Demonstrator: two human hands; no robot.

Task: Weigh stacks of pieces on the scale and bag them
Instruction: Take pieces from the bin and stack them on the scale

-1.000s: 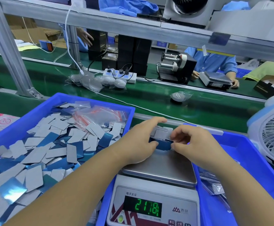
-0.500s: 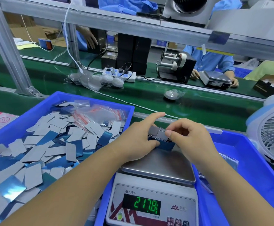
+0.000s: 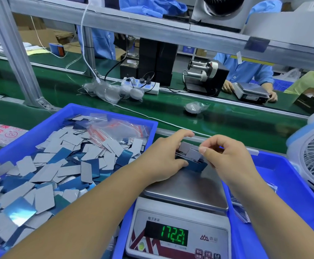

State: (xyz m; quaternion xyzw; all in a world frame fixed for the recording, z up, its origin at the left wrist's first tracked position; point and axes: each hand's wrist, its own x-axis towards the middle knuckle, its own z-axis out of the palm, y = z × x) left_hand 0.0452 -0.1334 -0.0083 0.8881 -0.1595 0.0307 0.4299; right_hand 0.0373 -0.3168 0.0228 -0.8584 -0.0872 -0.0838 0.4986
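We are mid-weighing: our left hand point(image 3: 166, 159) grips the card stack point(image 3: 191, 160) on the scale point(image 3: 186, 191); our right hand point(image 3: 225, 157) pinches one grey card point(image 3: 193, 153). Next, trim the count, then bag.

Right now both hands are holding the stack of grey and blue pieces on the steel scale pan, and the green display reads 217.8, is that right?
Not quite: in the head view the green display reads 172.21. Both the left hand and right hand do hold the stack of grey and blue pieces on the steel scale pan.
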